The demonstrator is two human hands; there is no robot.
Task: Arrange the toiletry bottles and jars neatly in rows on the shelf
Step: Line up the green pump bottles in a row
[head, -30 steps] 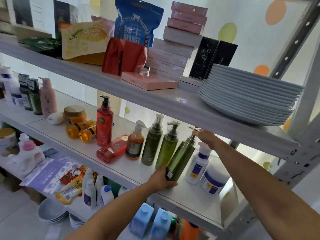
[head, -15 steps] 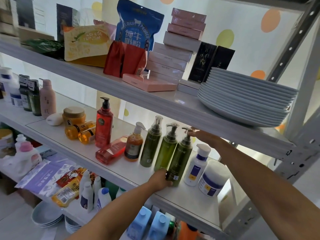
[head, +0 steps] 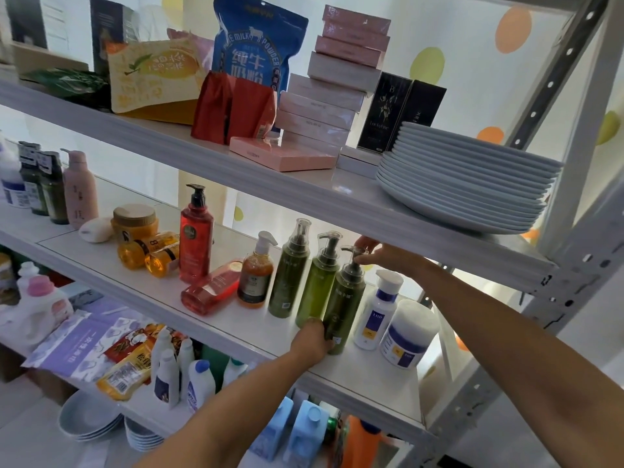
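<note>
Three green pump bottles stand side by side on the middle shelf (head: 236, 327). My left hand (head: 312, 339) grips the base of the rightmost green bottle (head: 347, 298), which stands nearly upright. My right hand (head: 388, 256) pinches that bottle's pump top, just under the upper shelf. To its left stand the other green bottles (head: 317, 285) (head: 288, 275) and an amber pump bottle (head: 255, 278). To its right are a white bottle (head: 376, 315) and a white-and-blue jar (head: 408, 336). Further left, a red bottle (head: 209, 292) lies on its side beside an upright red pump bottle (head: 196, 238).
Two amber bottles (head: 148, 253) lie down near a yellow jar (head: 135, 221) and a white soap (head: 96, 229). A pink bottle (head: 81, 190) and dark bottles stand far left. The upper shelf holds stacked plates (head: 466, 184) and boxes. A grey metal upright (head: 574, 157) bounds the right side.
The rightmost green bottle went from leaning right to nearly upright, close against its neighbour. Both hands stayed on it, the left at its base, the right at its pump.
</note>
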